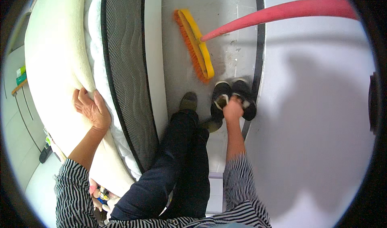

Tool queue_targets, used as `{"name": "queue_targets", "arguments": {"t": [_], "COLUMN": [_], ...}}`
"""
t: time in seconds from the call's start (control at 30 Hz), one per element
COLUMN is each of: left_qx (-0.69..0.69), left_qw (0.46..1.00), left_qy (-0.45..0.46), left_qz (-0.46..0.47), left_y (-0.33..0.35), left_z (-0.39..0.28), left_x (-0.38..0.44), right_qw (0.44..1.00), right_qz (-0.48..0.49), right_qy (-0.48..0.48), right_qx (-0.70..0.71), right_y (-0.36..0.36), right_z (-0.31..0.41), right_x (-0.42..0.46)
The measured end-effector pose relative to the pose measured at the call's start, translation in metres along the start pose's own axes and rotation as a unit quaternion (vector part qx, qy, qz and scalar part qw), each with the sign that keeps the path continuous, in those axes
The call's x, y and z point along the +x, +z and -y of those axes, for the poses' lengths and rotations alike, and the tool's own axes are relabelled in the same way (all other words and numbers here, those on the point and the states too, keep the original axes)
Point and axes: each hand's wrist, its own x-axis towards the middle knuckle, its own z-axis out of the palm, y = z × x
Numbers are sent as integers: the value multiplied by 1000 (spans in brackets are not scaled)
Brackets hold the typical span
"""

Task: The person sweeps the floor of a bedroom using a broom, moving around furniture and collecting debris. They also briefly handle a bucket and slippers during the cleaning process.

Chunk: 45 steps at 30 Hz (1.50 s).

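Note:
My left hand (93,108) presses on the cream cover (57,76) of a bed, thumb and fingers apart near its edge. Low by the wall, my right hand (233,108) is at a pair of black shoes (221,92) with white trim; it is blurred, and its fingers seem closed on the shoes' openings. Beyond the shoes, a push broom (198,46) with a yellow head and orange bristles rests on the grey floor. Its red handle (281,13) runs up to the right.
The mattress's dark mesh side (128,61) and a white bed side panel (155,52) border the floor strip on the left. A white wall (302,76) with a dark baseboard (259,34) stands on the right. Small debris (235,58) lies on the floor. My feet are between bed and shoes.

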Motion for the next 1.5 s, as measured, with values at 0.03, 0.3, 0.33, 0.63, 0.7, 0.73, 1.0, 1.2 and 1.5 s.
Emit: {"name": "queue_targets", "arguments": {"t": [0.03,0.3,0.33,0.63,0.7,0.73,1.0,1.2,1.5], "left_qx": [-8,-12,-15,-5,-4,3,-21,-23,-36], "left_qw": [1000,1000,999,999,999,999,999,999,998], "left_qy": [20,22,22,34,38,34,27,26,34], "left_qz": [-10,-19,-33,-5,3,8,-10,-42,-32], "left_y": [1,-2,0,-5,-5,-6,-7,-6,-2], "left_z": [0,3,4,2,3,3,7,12,14], "left_x": [10,6,5,16,18,18,18,16,21], "right_qw": [990,982,966,849,842,845,976,967,940], "right_qz": [132,-70,-92,-16,-30,-41,-145,-91,5], "right_qy": [-35,-130,-164,-106,-101,-100,-124,-219,-196], "right_qx": [-37,117,180,517,529,523,101,-88,-280], "right_y": [37,-30,-30,-102,-109,-112,-123,-91,-23], "right_z": [4,-18,-36,-40,-30,-26,56,130,87], "right_x": [32,49,43,-27,-35,-37,-48,-25,46]}}
